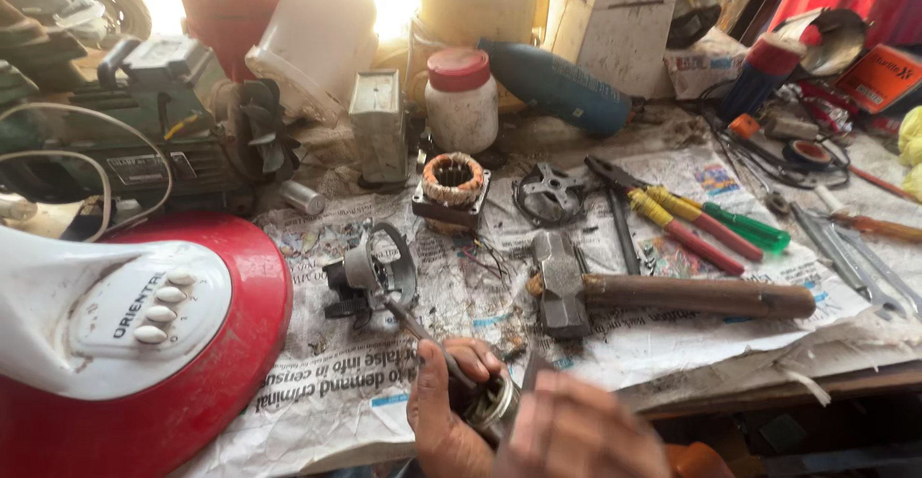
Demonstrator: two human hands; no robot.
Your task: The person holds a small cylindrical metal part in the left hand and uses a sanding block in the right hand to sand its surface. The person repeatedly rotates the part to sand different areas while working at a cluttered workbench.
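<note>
My left hand [444, 411] grips a small round metal motor part [490, 406] at the near edge of the workbench. A thin metal tool [427, 339] runs up from that grip toward a grey motor housing [376, 274] lying on the newspaper. My right hand [576, 430] is blurred, close against the right side of the same metal part; whether it holds anything cannot be made out. A wound stator [451, 188] sits further back on the newspaper.
A hammer with a wooden handle [672, 295] lies right of my hands. Pliers with red and yellow grips [687, 223], a green screwdriver [749, 228] and spanners [855, 257] lie beyond. A red and white fan base [144, 343] fills the left. Jars, a blue drill and clutter line the back.
</note>
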